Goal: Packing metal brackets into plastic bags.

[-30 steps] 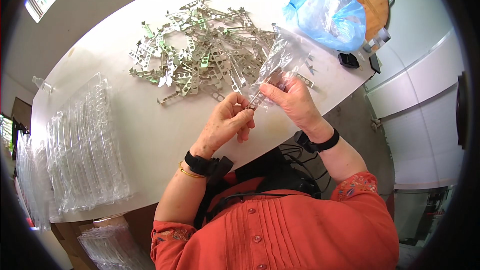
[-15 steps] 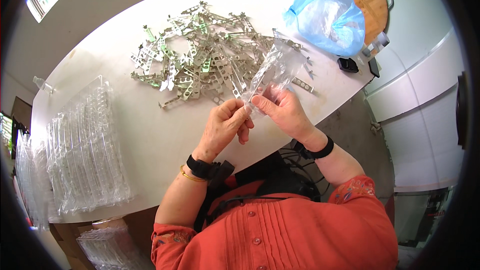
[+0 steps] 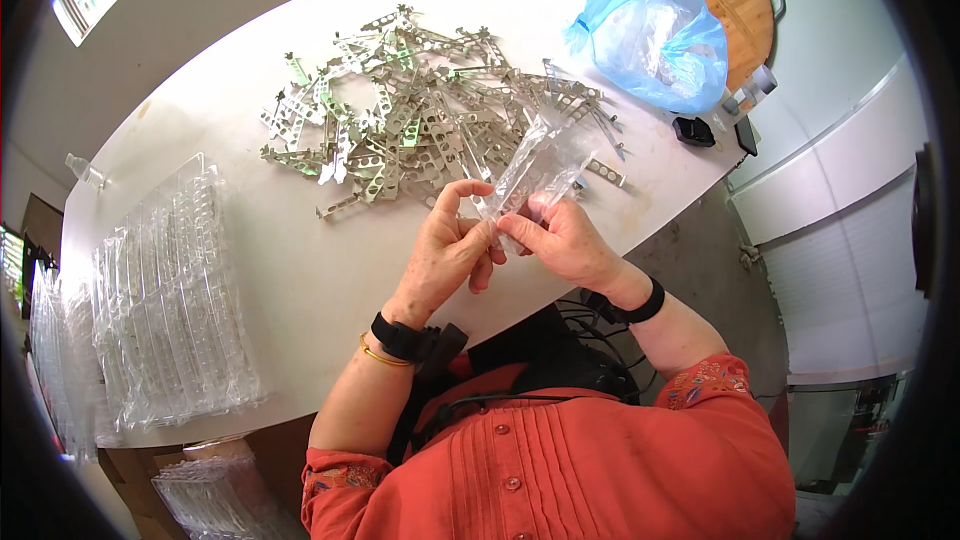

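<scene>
Both my hands meet over the table, pinching the near end of a clear plastic bag (image 3: 545, 160). My left hand (image 3: 445, 250) has its thumb and fingers closed on the bag's edge. Close beside it, my right hand (image 3: 570, 245) grips the same edge between thumb and fingers. The crinkled bag stretches away from me, over the near right side of a heap of perforated metal brackets (image 3: 385, 120). Whether anything lies inside the bag I cannot tell. One loose bracket (image 3: 606, 173) lies just beyond my right hand.
On the left, clear plastic trays (image 3: 175, 310) in film lie on the white table (image 3: 290, 280). A blue plastic bag (image 3: 655, 45) sits at the far right, near a small black case (image 3: 694, 132). A small clear bottle (image 3: 86, 171) lies at the left edge. More clear trays (image 3: 220, 495) sit below.
The clear bag has come lower and nearer to me, its far end sinking. My left index finger has lifted and bent; my right hand has shifted slightly down.
</scene>
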### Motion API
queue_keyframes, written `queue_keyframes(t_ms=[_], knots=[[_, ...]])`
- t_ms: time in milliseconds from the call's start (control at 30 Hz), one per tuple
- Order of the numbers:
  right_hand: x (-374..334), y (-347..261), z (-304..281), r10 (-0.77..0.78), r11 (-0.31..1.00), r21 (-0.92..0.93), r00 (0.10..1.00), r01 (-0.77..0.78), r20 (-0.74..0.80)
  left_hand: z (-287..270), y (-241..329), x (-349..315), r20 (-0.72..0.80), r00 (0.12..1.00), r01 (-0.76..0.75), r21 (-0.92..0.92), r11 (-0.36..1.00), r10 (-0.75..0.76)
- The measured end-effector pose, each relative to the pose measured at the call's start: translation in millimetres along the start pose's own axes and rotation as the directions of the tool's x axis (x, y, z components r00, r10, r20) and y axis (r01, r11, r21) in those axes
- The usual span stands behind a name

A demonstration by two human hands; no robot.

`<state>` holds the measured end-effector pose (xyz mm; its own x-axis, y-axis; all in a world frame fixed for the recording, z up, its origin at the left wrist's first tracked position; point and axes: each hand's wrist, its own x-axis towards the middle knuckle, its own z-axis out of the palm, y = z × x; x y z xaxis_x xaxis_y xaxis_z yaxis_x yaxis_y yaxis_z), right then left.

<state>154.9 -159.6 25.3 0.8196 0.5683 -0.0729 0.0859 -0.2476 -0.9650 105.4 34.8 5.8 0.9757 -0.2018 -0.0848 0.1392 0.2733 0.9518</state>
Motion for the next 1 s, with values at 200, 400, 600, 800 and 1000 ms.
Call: queue_keyframes(t_ms=[200, 400, 600, 800, 1000], knots=[[-5, -7, -3, -0.005, 1.0, 0.016, 0.99, 0.002, 0.141, -2, 0, 0, 0.062, 0.998, 0.018, -0.051, 0.999, -0.015], [-9, -9, -3, -0.014, 0.987, -0.156, 0.981, 0.045, 0.196, -4, -6, 2, 0.04, 0.999, 0.025, -0.06, 0.998, -0.022], [-8, -5, -18, -0.017, 0.997, -0.077, 0.981, 0.032, 0.194, -1, -4, 1, 0.013, 1.0, 0.023, -0.051, 0.998, -0.023], [-10, -10, -19, -0.083, 0.989, 0.115, 0.995, 0.089, -0.053, 0, -2, 0, -0.004, 1.0, 0.028, -0.053, 0.998, -0.028], [-5, -5, -11, -0.073, 0.99, 0.118, 0.997, 0.073, -0.004, -1, -4, 1, -0.032, 0.999, 0.011, -0.054, 0.998, -0.013]])
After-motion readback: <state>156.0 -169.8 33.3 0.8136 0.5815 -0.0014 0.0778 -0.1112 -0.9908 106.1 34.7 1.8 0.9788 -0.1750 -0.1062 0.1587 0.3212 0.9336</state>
